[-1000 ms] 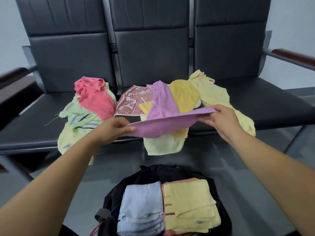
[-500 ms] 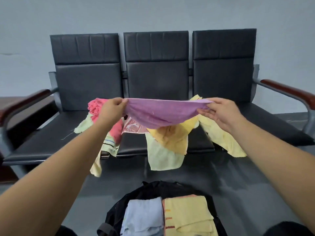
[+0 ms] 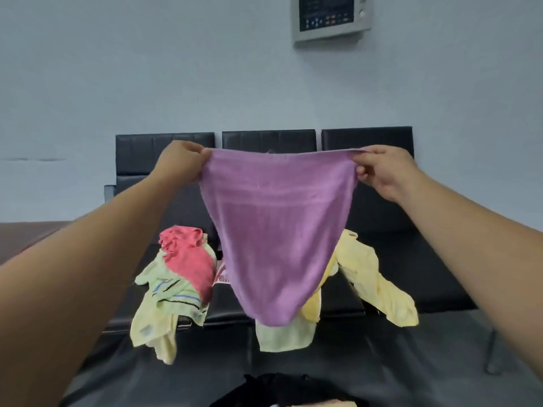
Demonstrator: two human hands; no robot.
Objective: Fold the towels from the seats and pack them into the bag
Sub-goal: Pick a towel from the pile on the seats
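A purple towel (image 3: 279, 230) hangs spread out in the air in front of the black seats (image 3: 426, 259). My left hand (image 3: 180, 164) pinches its top left corner and my right hand (image 3: 383, 170) pinches its top right corner. Behind it on the seats lie a pink towel (image 3: 188, 257), a pale green striped towel (image 3: 167, 301) and yellow towels (image 3: 376, 286), partly hidden by the purple one. The black bag (image 3: 282, 389) shows at the bottom edge, with folded towels just visible inside.
A row of three black chairs stands against a pale blue wall. A grey panel (image 3: 330, 16) hangs on the wall at the upper right. Dark glossy floor (image 3: 411, 362) lies between the seats and the bag.
Both hands have lifted the purple towel up off the seats, and it now hangs down full length. The view has tilted upward, so the bag has nearly left the frame.
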